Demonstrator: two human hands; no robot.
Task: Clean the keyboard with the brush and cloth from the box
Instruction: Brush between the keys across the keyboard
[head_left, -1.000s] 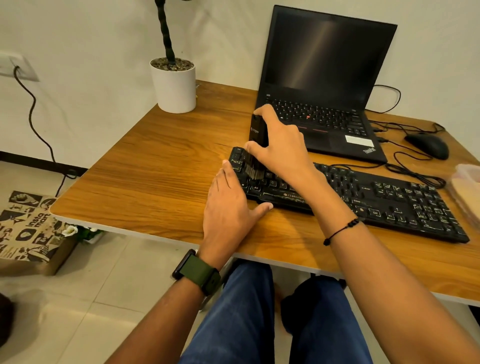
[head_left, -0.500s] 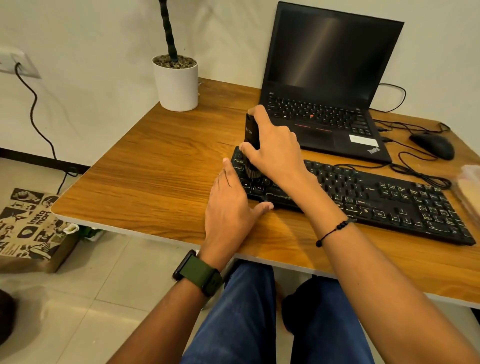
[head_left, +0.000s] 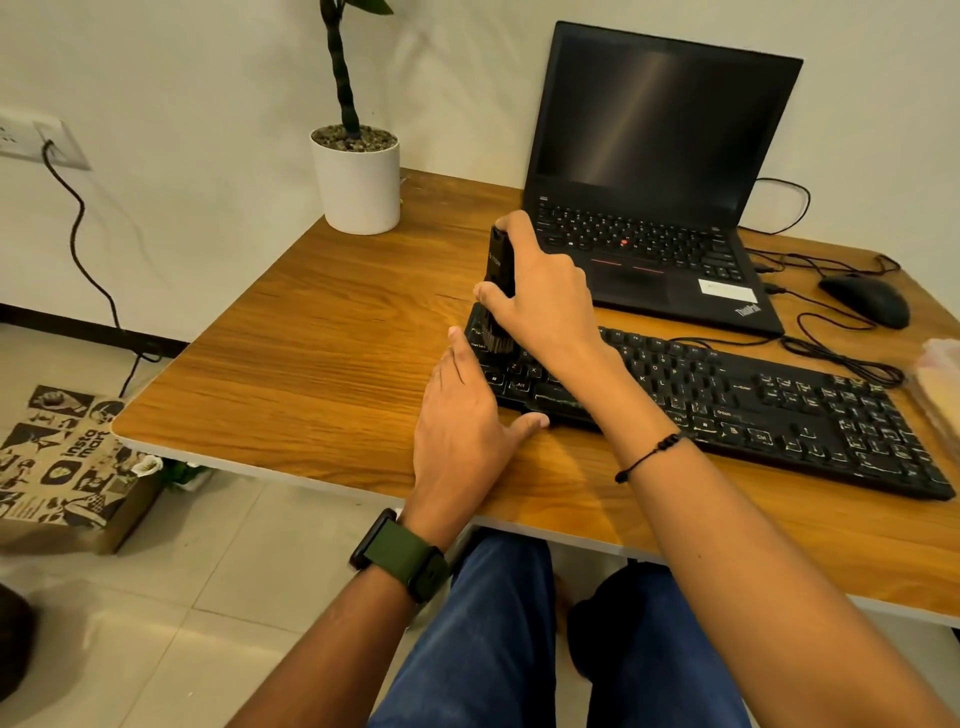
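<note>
Head view: the right hand has its grip wrapped round the black brush, held upright with its bristles down on the left end of the black keyboard. The left hand lies flat and released on the wooden bench, fingers straight against the keyboard's left edge, thumb along its front. Behind stands an open laptop, and a white plant pot sits by the wall.

Right hand grips black brush upright, bristles on left end of black keyboard. Left hand flat on wooden desk, touching keyboard's left edge. Laptop behind, open, screen dark.
</note>
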